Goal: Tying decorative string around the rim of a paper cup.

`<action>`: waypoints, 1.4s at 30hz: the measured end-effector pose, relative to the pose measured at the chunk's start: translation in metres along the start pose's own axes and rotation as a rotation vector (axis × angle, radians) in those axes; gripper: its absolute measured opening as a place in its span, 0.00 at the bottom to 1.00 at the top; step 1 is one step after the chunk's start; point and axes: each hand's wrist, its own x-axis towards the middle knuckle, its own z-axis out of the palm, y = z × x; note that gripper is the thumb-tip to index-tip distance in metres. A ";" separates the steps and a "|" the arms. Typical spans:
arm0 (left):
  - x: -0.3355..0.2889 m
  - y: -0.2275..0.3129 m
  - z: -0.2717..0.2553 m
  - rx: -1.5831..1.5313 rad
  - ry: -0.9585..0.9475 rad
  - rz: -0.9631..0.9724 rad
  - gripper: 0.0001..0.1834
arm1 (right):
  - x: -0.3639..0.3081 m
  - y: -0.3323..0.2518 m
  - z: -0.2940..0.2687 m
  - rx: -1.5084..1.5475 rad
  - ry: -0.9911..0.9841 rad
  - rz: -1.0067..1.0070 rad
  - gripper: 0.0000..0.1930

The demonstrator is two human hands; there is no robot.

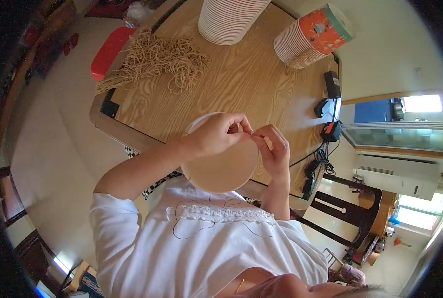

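Note:
A round, pale paper tub sits between my forearms at the near edge of the table, its open mouth facing up toward me. Over its far side reaches my left hand, closed, with thumb and fingertips pinched at the right part of the rim. Against those fingertips, my right hand is closed in a pinch too. Whatever lies between the fingers is too small to make out. Beyond my left hand, a loose, tangled heap of tan twine lies on the wood-grain table.
Two stacks of nested paper tubs stand at the far side, one white-striped and one with an orange-green printed tub. A red plastic item rests by the left edge. Black adapters and cables line the right edge, near a dark chair.

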 end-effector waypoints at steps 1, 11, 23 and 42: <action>0.000 0.002 0.001 0.047 0.024 0.034 0.04 | -0.001 0.001 0.000 -0.026 -0.001 0.012 0.02; -0.004 0.013 0.006 0.550 0.188 0.055 0.05 | -0.002 0.038 0.005 0.113 0.146 0.204 0.04; 0.002 0.013 0.012 0.720 0.219 0.102 0.05 | 0.000 0.050 0.012 0.124 0.003 0.262 0.05; 0.004 0.013 0.017 0.737 0.222 0.065 0.05 | 0.001 0.052 0.008 0.131 -0.061 0.176 0.07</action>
